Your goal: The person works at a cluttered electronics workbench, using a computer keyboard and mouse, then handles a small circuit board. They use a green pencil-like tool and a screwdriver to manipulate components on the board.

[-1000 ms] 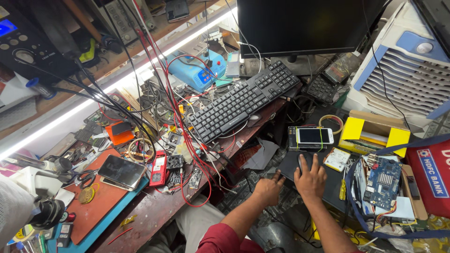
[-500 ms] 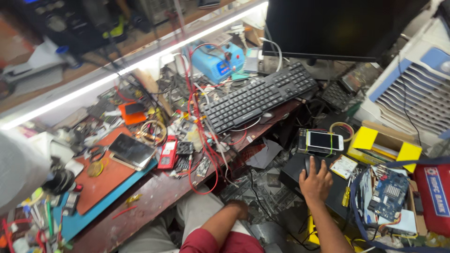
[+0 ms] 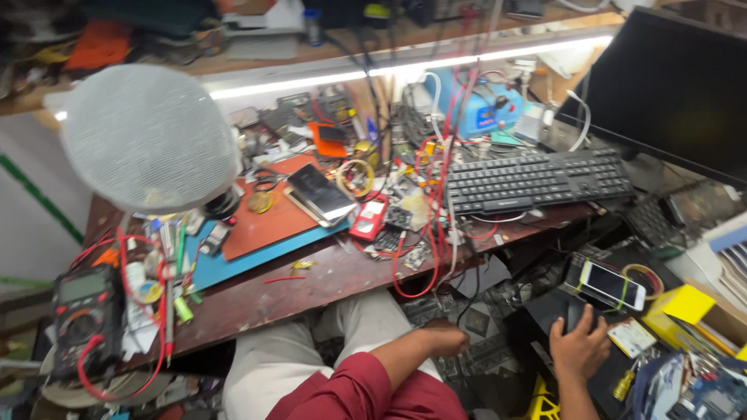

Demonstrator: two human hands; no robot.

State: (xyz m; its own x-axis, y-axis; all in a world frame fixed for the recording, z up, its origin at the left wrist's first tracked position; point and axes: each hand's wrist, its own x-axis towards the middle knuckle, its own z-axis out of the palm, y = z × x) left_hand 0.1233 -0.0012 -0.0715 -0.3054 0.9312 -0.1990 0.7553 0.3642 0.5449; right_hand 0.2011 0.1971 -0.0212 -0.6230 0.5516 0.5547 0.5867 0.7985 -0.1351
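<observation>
Two hands below the bench: right hand (image 3: pixel 580 348) lies spread flat on the black box (image 3: pixel 545 315), nearer than the loosely curled, empty left hand (image 3: pixel 445 339).

I see my right hand (image 3: pixel 580 348) flat on a black box (image 3: pixel 545 315) below the tabletop (image 3: pixel 311 280), just beside a white phone (image 3: pixel 611 284). My left hand (image 3: pixel 445 339) is curled near my knee. A keyboard (image 3: pixel 537 180) lies above.
</observation>
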